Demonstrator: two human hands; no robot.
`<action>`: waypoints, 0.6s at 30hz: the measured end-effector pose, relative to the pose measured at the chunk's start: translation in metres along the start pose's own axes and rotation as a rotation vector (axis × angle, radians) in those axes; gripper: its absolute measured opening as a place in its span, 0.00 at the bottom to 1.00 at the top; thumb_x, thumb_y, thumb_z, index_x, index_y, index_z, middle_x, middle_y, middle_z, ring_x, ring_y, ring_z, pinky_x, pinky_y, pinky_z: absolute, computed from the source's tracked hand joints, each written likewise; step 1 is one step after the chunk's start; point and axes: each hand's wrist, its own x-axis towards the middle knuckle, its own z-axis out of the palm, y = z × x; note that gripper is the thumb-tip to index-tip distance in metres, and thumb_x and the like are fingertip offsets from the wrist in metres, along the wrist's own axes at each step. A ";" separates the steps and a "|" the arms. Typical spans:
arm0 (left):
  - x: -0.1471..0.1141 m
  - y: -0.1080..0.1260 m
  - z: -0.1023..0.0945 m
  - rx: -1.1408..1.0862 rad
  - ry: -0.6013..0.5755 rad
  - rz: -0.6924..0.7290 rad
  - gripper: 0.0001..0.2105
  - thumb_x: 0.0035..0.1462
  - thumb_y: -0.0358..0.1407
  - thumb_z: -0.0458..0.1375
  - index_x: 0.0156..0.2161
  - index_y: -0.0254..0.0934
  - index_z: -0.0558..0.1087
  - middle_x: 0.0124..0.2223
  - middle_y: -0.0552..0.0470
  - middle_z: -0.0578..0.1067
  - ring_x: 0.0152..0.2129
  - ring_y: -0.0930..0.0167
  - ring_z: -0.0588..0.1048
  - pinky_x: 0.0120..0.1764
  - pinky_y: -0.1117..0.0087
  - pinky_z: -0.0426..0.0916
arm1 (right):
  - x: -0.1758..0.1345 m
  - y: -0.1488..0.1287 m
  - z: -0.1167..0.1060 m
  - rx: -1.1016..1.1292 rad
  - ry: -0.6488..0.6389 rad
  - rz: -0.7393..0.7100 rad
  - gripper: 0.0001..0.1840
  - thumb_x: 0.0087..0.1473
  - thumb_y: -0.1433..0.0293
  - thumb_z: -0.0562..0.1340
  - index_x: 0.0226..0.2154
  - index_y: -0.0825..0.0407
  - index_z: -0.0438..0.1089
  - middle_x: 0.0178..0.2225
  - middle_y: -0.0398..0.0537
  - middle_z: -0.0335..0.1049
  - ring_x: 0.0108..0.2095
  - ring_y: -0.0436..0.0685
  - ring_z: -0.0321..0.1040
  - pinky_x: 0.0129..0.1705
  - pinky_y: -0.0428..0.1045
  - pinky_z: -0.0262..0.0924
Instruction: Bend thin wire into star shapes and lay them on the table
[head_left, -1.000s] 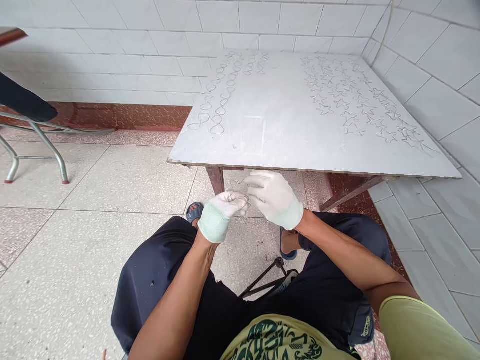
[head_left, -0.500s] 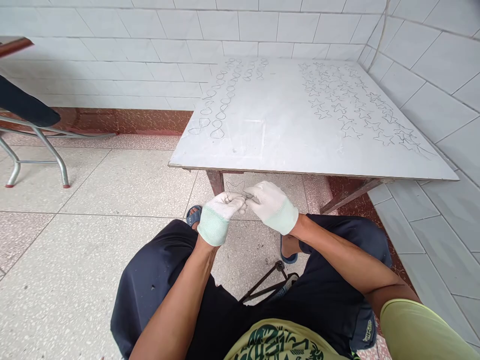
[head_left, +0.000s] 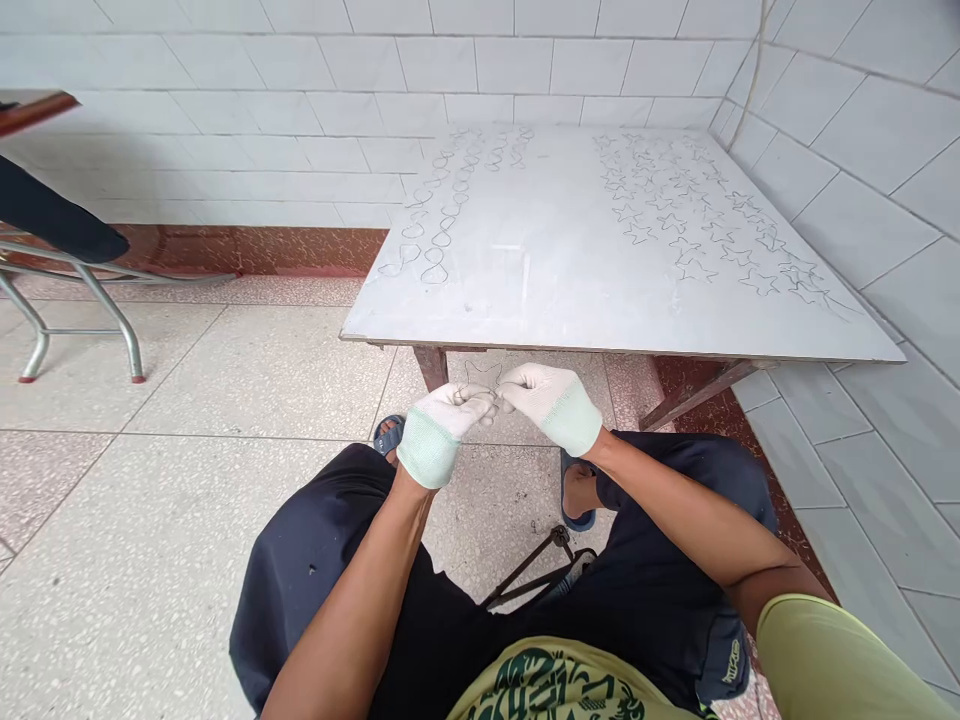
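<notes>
We counted one gloved left hand (head_left: 451, 412) and one gloved right hand (head_left: 546, 398), with one star-shaped wire (head_left: 484, 371) between them. On one tabletop (head_left: 570, 260) we found four columns of figure-eight wires (head_left: 435, 262), two long and two short; the wire stars (head_left: 694, 271) overlapped too much for us to number exactly, but we made them more than twenty. Below, we tallied two sandals (head_left: 389, 435) and two wooden table legs (head_left: 430, 368); at the left, two red-tipped metal seat legs (head_left: 127, 330) and one trouser leg (head_left: 60, 215) of another person.

The near edge of the counter (head_left: 577, 290) bars the hands (head_left: 551, 400); above it, a lane runs between loops (head_left: 441, 232) at its left and stars (head_left: 684, 246) at its right, walls (head_left: 855, 150) closing its back and right.
</notes>
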 end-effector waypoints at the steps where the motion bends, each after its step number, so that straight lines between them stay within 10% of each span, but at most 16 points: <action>1: 0.005 0.004 0.001 -0.011 -0.008 0.006 0.10 0.50 0.43 0.68 0.29 0.38 0.77 0.29 0.49 0.80 0.27 0.67 0.76 0.35 0.65 0.73 | 0.003 -0.003 -0.003 0.037 0.005 0.006 0.12 0.59 0.69 0.63 0.24 0.50 0.75 0.27 0.40 0.79 0.32 0.52 0.75 0.39 0.48 0.65; 10: 0.057 0.085 0.021 -0.179 -0.231 0.069 0.20 0.54 0.46 0.69 0.18 0.39 0.70 0.23 0.51 0.70 0.29 0.65 0.74 0.36 0.62 0.71 | 0.046 -0.038 -0.043 0.182 0.128 -0.084 0.10 0.58 0.65 0.64 0.29 0.50 0.78 0.28 0.41 0.79 0.33 0.52 0.76 0.41 0.49 0.68; 18: 0.083 0.095 0.035 -0.284 -0.243 0.036 0.22 0.55 0.45 0.70 0.18 0.37 0.71 0.22 0.52 0.69 0.27 0.70 0.72 0.39 0.66 0.70 | 0.066 -0.043 -0.058 0.267 0.033 -0.086 0.15 0.62 0.65 0.60 0.26 0.50 0.74 0.26 0.42 0.78 0.32 0.52 0.76 0.45 0.50 0.69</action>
